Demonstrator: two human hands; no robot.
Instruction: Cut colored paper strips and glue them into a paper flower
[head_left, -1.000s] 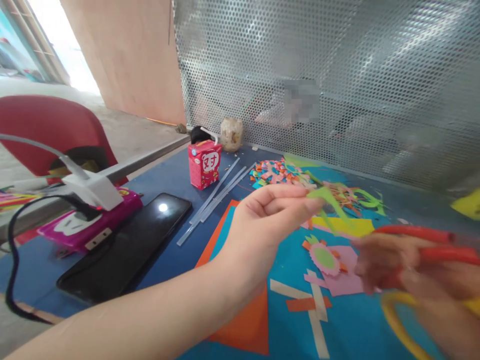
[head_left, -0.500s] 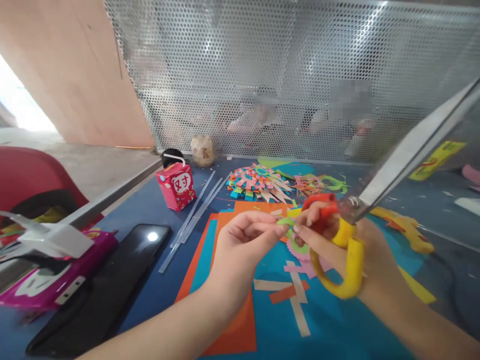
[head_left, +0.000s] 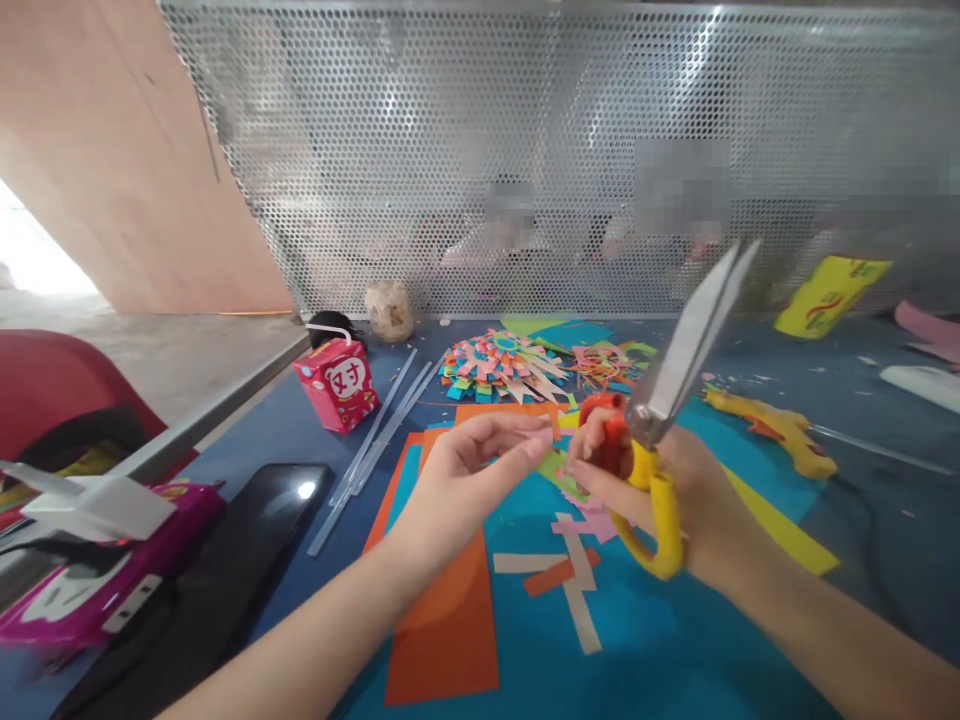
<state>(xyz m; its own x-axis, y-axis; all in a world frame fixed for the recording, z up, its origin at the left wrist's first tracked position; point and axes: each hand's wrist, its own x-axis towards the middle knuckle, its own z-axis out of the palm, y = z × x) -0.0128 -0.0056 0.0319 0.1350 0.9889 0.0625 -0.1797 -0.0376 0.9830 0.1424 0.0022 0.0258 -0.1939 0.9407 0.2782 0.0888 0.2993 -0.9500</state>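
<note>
My left hand [head_left: 480, 465] pinches a small green paper piece [head_left: 556, 467] between thumb and fingertips, above the blue paper sheet [head_left: 660, 650]. My right hand [head_left: 679, 490] grips yellow-and-red-handled scissors [head_left: 660, 440], blades closed and pointing up and to the right. Its fingertips also touch the green piece, so both hands meet over it. Under them lie pink and white paper cut-outs [head_left: 577, 560] and an orange sheet [head_left: 446, 620].
A pile of coloured paper strips [head_left: 502, 365] lies behind. A red drink carton [head_left: 337, 382], glue sticks [head_left: 375, 435], a black phone [head_left: 247, 530] and a magenta case [head_left: 97, 580] are on the left. A yellow glue gun [head_left: 772, 425] is on the right, a perforated metal screen [head_left: 525, 150] behind.
My right hand came in from the lower right with the scissors and met my left hand at the green piece. The scissor blades have tilted more upright. The view swung to the right.
</note>
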